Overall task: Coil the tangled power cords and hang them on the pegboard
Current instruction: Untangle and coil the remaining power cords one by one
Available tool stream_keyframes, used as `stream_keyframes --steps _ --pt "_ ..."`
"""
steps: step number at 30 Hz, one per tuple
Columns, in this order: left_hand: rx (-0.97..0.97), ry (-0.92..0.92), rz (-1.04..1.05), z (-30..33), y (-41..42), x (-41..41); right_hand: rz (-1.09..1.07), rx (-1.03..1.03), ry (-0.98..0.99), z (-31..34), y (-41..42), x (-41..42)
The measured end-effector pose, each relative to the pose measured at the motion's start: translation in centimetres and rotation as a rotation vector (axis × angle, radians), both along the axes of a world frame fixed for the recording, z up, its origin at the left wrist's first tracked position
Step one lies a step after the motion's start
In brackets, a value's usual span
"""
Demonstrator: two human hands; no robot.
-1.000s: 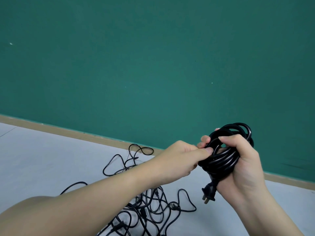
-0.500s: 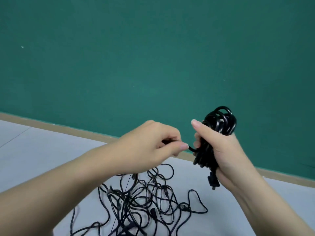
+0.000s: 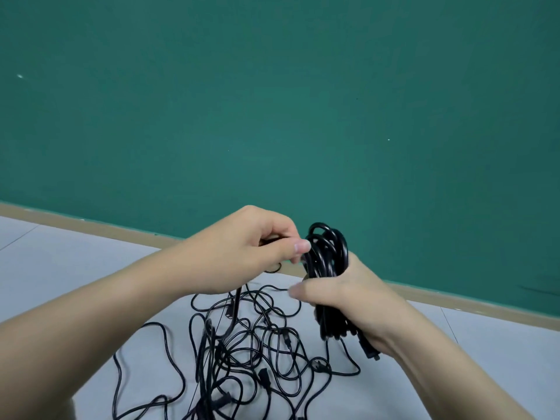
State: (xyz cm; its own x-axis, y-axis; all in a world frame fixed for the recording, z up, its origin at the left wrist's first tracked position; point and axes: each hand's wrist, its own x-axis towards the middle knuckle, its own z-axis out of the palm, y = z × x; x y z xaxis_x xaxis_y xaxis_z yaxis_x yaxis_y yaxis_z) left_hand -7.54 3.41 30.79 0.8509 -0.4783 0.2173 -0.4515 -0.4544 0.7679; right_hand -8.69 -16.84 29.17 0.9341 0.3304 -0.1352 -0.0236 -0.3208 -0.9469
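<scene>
Right hand [image 3: 357, 301]: you grip the coiled cord [image 3: 328, 274] around its middle, at 3 o'clock.
Left hand [image 3: 242, 253]: pinches the loose tail beside the coil.
Progress: one coil nearly wrapped; tangled cords [image 3: 242, 344] lie at 6 o'clock on the bench [image 3: 75, 268]; no pegboard visible.
Change: left hand has closed on the coil; thumb dropped.

A bare room with a painted wall, and we cannot tell its kind

We see a plain teal-green wall [image 3: 272, 101] meeting a pale grey floor [image 3: 75, 268] along a tan skirting strip [image 3: 91, 227]. We find no furniture or signage in view, only a tangle of black power cords [image 3: 242, 353] lying loose on the floor near the wall.
</scene>
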Motion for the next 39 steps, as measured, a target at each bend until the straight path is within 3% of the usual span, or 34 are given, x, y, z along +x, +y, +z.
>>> stream_keyframes --steps 2,5,9,12,18,29,39 --pt "-0.071 0.046 0.024 -0.5 -0.4 0.1 0.004 0.061 0.075 -0.4 -0.3 -0.3" --pt "-0.155 0.102 0.068 -1.7 -0.5 0.7 0.008 0.330 0.228 -0.7 -0.9 -0.6" --pt "-0.071 0.196 0.024 -3.3 -0.4 1.5 0.023 0.717 0.305 -0.6 -1.6 -0.5" --pt "-0.076 0.293 0.019 -3.7 -0.4 1.6 -0.035 0.860 0.295 -0.4 -1.8 -0.3" --pt "-0.136 0.450 -0.037 -3.5 -1.5 0.4 -0.214 0.624 0.095 -0.9 -2.0 0.2" --pt "-0.179 0.558 -0.061 -2.7 -2.9 -1.6 -0.065 0.578 0.132 -0.5 -0.7 -1.1" --pt "0.022 0.515 -0.068 -3.6 -2.0 -0.7 -0.255 1.088 0.169 1.7 -1.7 -0.3"
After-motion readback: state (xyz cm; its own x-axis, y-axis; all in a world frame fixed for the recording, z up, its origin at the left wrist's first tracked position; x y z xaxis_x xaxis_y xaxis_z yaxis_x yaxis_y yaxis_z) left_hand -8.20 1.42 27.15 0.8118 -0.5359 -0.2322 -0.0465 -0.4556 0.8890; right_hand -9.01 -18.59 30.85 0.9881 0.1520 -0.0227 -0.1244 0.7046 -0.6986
